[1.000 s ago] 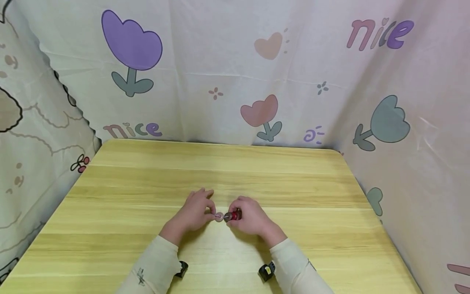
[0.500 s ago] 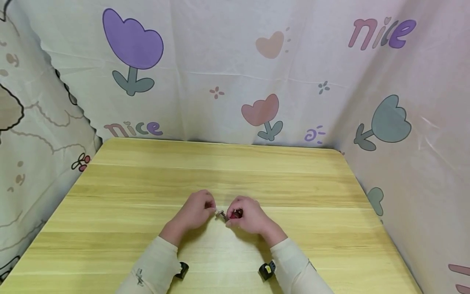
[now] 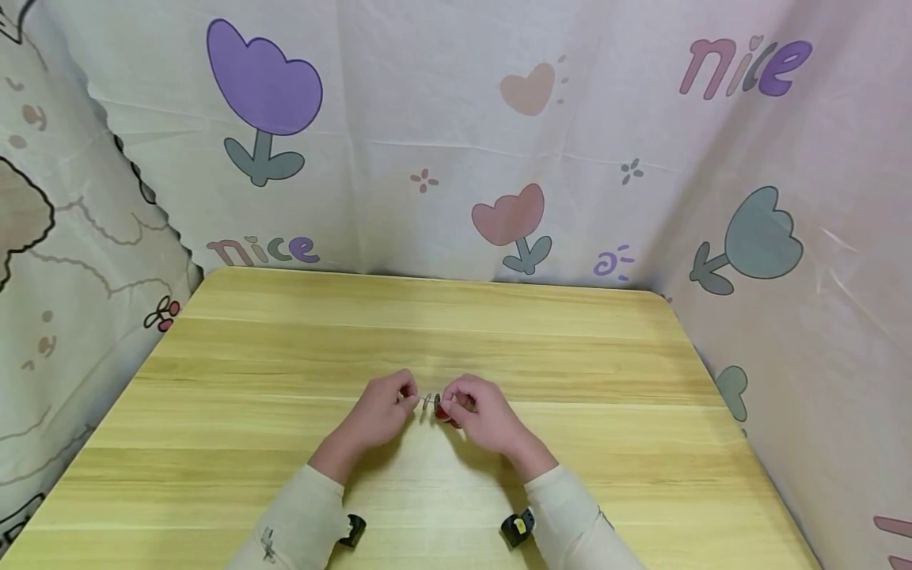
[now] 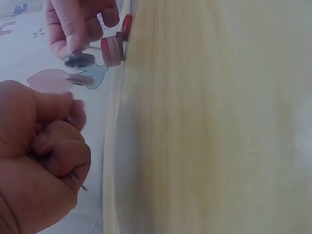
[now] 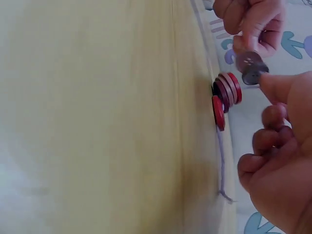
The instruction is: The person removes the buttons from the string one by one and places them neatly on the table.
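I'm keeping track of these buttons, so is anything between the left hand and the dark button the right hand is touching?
Yes, a brown button sits between the left hand and the dark button, nearly edge-on in the left wrist view.

Red discs (image 5: pixel 219 113) glossy, plastic-looking; cord (image 5: pixel 222 158) thread-like; tabletop (image 3: pixel 570 340) smooth wood-grain; backdrop (image 3: pixel 413 87) creased matt cloth.

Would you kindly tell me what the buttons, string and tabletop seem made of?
Buttons: likely plastic or painted wood, fairly smooth, from their even colour.
String: perhaps cotton or another cord, matt, judging by its thin, bent line.
Tabletop: wood or wood-look laminate, smooth with a soft sheen, from its streaky grain.
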Motion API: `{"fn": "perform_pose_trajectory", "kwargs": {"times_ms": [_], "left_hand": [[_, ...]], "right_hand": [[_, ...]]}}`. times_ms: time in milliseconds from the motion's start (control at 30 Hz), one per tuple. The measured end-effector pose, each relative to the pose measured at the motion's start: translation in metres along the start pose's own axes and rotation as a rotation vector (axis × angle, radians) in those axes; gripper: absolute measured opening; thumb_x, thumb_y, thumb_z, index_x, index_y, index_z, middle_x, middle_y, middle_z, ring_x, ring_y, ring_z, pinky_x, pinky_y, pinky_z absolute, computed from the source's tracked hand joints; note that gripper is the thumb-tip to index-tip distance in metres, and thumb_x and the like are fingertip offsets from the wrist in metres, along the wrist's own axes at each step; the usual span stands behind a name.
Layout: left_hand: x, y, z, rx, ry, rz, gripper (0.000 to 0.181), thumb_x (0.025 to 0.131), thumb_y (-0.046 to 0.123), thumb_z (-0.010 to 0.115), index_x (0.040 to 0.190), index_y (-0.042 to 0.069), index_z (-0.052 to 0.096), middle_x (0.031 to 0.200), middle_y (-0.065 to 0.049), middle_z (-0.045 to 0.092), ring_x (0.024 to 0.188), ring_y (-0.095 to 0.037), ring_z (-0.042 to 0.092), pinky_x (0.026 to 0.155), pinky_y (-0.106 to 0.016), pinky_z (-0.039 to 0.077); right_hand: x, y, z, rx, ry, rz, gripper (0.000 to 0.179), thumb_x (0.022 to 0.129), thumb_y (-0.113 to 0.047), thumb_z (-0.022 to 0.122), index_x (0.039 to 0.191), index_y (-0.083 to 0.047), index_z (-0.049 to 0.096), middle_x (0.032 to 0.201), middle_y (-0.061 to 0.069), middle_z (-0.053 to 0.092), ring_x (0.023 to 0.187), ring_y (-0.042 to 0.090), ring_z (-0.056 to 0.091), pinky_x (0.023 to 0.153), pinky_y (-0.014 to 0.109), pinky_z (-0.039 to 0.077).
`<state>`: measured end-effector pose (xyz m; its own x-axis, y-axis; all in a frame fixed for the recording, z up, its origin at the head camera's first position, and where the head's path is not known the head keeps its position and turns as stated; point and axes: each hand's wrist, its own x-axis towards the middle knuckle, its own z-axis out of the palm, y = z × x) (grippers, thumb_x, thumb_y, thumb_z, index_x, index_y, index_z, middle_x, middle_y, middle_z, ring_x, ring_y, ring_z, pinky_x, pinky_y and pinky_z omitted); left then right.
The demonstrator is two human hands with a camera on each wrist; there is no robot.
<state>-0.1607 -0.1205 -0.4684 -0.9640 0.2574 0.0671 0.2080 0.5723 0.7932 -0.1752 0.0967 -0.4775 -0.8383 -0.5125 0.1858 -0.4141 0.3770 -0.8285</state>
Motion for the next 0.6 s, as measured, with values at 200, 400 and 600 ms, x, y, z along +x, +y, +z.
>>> {"fn": "perform_pose_trajectory", "kwargs": {"times_ms": [200, 400, 600], "left_hand": [[-0.003, 0.005, 0.002, -0.143, 0.009, -0.029, 0.010, 0.091, 0.007, 0.066, 0.086, 0.013, 0.060, 0.074, 0.000, 0.051, 0.068, -0.015, 0.047, 0.063, -0.031, 0.041], [-0.003, 0.009, 0.008, -0.212, 0.032, 0.000, 0.019, 0.083, 0.008, 0.078, 0.097, 0.010, 0.066, 0.069, -0.002, 0.042, 0.059, -0.011, 0.036, 0.061, -0.029, 0.037], [-0.001, 0.011, 0.016, -0.207, 0.037, 0.005, 0.032, 0.078, 0.012, 0.086, 0.107, 0.009, 0.073, 0.062, 0.003, 0.036, 0.055, -0.011, 0.032, 0.057, -0.028, 0.035]], "right_hand": [[-0.007, 0.003, 0.001, 0.166, 0.100, 0.080, 0.006, 0.098, -0.005, 0.064, 0.093, -0.008, 0.066, 0.062, -0.002, 0.037, 0.054, 0.009, 0.040, 0.054, 0.025, 0.039], [-0.012, 0.011, 0.000, 0.302, 0.095, 0.103, 0.006, 0.098, 0.002, 0.059, 0.095, 0.006, 0.063, 0.062, 0.000, 0.032, 0.055, 0.009, 0.036, 0.058, 0.024, 0.037], [-0.017, 0.015, 0.002, 0.412, 0.096, 0.134, 0.008, 0.100, 0.000, 0.058, 0.096, 0.007, 0.062, 0.063, -0.001, 0.040, 0.064, 0.015, 0.049, 0.068, 0.028, 0.048]]}}
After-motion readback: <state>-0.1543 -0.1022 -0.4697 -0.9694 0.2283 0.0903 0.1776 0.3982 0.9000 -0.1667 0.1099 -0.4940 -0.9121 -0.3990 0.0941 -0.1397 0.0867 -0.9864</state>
